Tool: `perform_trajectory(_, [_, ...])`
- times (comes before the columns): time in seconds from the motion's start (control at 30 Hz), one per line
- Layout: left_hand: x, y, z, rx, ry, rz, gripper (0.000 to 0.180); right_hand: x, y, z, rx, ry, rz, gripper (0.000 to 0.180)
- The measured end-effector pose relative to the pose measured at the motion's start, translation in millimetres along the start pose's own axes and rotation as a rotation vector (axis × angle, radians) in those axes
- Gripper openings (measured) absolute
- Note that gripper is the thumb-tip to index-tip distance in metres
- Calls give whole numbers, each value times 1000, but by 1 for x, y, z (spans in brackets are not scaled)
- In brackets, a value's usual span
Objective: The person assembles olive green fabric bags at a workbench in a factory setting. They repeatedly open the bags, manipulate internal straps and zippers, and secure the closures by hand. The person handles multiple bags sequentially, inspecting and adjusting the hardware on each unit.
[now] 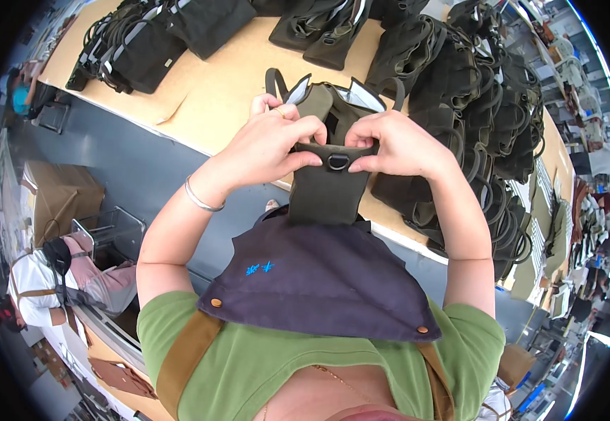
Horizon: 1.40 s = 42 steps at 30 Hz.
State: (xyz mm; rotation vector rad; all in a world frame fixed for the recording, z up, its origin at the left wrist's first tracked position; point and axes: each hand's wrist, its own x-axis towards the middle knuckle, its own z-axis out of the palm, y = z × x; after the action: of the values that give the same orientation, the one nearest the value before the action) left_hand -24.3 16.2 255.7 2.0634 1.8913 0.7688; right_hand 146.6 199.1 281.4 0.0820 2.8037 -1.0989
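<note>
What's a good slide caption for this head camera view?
Both hands, left hand and right hand, grip an olive fabric bag above a wooden table stacked with dark bags.

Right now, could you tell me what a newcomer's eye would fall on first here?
First, the two hands, left and right, gripping the top edge of an olive bag with a dark ring, at the centre. Next, heaps of dark bags piled along the right side of the tan table. A dark apron fills the foreground below.
</note>
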Motion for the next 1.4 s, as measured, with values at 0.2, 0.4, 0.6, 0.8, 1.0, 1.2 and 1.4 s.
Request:
perform_trajectory(0.2, [3,1,-7,-14,25,26,16,2,-1,-13,38,-28,-85,20])
perform_trajectory(0.4, [4,3,1,-22,15,61,12,13,7,-17,164,-245,92,15])
perform_trajectory(0.6, [2,-2,7,-76,116,-27,10,15,16,-11,-86,17,-277,12])
perform_trajectory(0.8, [3,0,-2,-110,156,-44,7,9,4,-22,40,-41,-222,17])
perform_trajectory(1.0, [-1,-2,-4,-72,90,-22,10,8,7,-13,73,-55,-277,13])
perform_trajectory(1.2, [-6,-4,-3,-125,66,-67,6,9,9,-7,80,-54,-273,12])
perform_trajectory(1.4, [-4,-12,-18,-196,-108,-60,7,9,11,-6,141,-91,-232,13])
